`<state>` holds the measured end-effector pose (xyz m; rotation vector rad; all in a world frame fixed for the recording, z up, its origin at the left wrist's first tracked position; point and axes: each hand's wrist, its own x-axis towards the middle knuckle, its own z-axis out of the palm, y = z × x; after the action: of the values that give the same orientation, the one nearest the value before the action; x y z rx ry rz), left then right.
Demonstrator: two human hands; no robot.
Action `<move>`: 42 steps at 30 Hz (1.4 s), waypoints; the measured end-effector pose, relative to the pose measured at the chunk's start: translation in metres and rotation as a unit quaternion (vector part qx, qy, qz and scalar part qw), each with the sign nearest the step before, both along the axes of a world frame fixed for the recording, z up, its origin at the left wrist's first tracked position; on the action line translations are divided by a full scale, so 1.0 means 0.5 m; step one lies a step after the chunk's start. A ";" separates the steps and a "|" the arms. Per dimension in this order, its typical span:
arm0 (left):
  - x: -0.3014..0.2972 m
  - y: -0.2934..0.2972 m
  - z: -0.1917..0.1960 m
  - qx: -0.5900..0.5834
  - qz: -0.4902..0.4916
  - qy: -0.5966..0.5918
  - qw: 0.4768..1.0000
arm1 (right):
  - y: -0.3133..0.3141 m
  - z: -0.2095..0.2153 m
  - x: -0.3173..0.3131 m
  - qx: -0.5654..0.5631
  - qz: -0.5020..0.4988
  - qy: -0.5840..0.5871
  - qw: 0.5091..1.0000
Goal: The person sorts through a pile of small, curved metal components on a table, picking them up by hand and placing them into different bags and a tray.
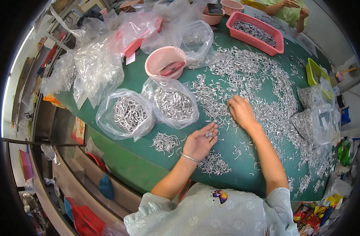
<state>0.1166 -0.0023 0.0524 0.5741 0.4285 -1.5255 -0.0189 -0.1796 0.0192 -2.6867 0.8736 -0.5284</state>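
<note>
A wide spread of small curved silver metal pieces [247, 70] covers the middle and right of the green table [136, 157]. My left hand [199, 143] is turned palm up with fingers bent, holding a few of these pieces near the fingers. Over the left edge of the spread, my right hand [241, 112] points its bent fingers down into the pieces; what lies between the fingertips is hidden. One small heap [165, 143] sits left of my left hand, and another heap [214, 163] is just below it, close to my body.
Two open clear bags of pieces [129, 114] [173, 103] stand at left. Behind them is a pink basket [159, 61] with a red-handled tool. A pink tray [262, 41] of pieces, a green basket [313, 74] and filled bags [305, 122] line the far and right sides. Another person's hands [298, 8] work across the table.
</note>
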 end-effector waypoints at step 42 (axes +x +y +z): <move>0.016 -0.051 -0.034 -0.109 -0.025 -0.079 0.991 | 0.005 0.051 0.020 0.043 0.081 -0.031 0.995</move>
<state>0.1248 -0.0276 0.0353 0.5326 0.1237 -1.5386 -0.0088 -0.1772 0.0447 -2.6192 0.6394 -0.5224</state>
